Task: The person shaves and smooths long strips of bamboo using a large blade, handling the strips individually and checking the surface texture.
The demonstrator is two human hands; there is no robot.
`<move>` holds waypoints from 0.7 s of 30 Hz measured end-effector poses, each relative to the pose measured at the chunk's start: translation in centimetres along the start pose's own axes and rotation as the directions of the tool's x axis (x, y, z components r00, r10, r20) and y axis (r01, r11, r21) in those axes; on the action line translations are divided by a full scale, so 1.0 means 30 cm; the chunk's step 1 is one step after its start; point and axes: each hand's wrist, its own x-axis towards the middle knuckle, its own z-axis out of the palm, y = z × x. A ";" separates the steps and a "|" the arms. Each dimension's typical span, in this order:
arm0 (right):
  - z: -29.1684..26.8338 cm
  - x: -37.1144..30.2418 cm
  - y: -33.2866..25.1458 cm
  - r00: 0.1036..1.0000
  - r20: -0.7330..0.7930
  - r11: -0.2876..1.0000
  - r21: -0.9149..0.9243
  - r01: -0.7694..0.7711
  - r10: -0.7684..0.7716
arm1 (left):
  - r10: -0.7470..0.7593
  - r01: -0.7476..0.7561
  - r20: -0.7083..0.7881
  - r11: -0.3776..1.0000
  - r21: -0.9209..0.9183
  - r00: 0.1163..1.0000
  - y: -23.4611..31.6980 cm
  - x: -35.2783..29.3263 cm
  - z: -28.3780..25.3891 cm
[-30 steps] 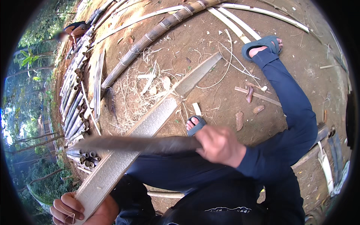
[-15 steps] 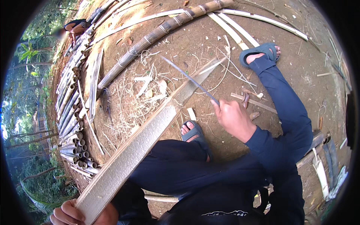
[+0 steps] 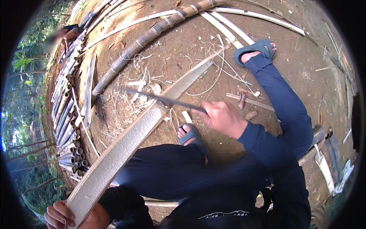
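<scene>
A long split bamboo strip (image 3: 118,156), pale and rough on its inner face, slants from lower left toward the upper middle. My left hand (image 3: 76,214) is closed around its near end, with the thumb and fingers on opposite edges. My right hand (image 3: 225,119) grips the handle of a long, thin-bladed knife (image 3: 183,104). The blade crosses over the strip at a darker notch around its middle, and its tip is blurred on the far left side. Whether the edge touches the strip I cannot tell.
A thick bamboo pole (image 3: 141,45) lies beyond the strip. Cut bamboo poles (image 3: 66,110) are piled at left, where another person (image 3: 70,34) crouches. Thin shavings (image 3: 133,86) litter the ground. My sandalled feet (image 3: 192,137) flank the work; bamboo pieces (image 3: 326,168) lie at right.
My right hand has moved slightly left and down, and the knife blade has swung from above the strip to lie across it. The left hand still holds the strip's end.
</scene>
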 end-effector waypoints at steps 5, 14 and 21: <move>0.024 -0.097 0.564 0.825 0.101 0.806 -0.310 -0.505 0.556 | -0.093 0.100 0.050 0.982 -0.163 0.994 -0.036 -0.022 -0.036; 0.082 -0.017 0.560 0.825 0.133 0.830 -0.196 -0.522 0.550 | 0.033 -0.037 -0.066 0.997 -0.063 0.997 -0.063 -0.019 0.018; 0.113 -0.018 0.393 0.877 0.116 0.881 -0.145 -0.450 0.467 | 0.051 -0.054 -0.124 0.998 -0.022 0.991 -0.083 -0.012 -0.015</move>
